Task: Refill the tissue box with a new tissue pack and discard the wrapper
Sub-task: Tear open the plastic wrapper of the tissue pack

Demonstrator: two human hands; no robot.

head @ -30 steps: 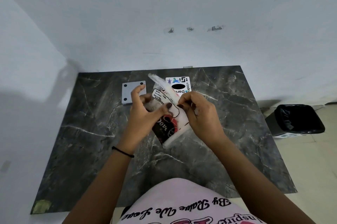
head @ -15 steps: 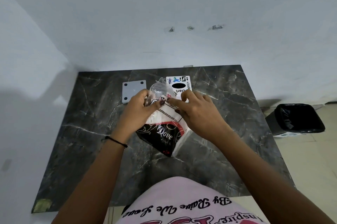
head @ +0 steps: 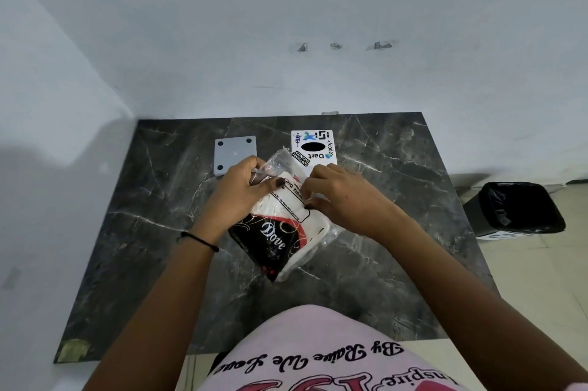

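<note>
A tissue pack (head: 280, 237) in a clear wrapper with a black and red printed label lies tilted over the dark marble table (head: 133, 247). My left hand (head: 237, 191) grips the wrapper's upper left end. My right hand (head: 342, 191) pinches the wrapper at its upper right. A loose flap of clear wrapper (head: 280, 161) sticks up between my hands. Behind it stands the white tissue box (head: 318, 153) with stickers and a dark oval slot. A grey square plate (head: 234, 153) with corner holes lies to the box's left.
A black bin (head: 515, 209) lined with a black bag stands on the tiled floor to the right of the table. The table butts against a white wall at the back and on the left. My pink shirt fills the bottom of the view.
The pack has come down from a raised, upright hold to lie lower and flatter over the table. Both hands have shifted to its upper end and spread slightly apart.
</note>
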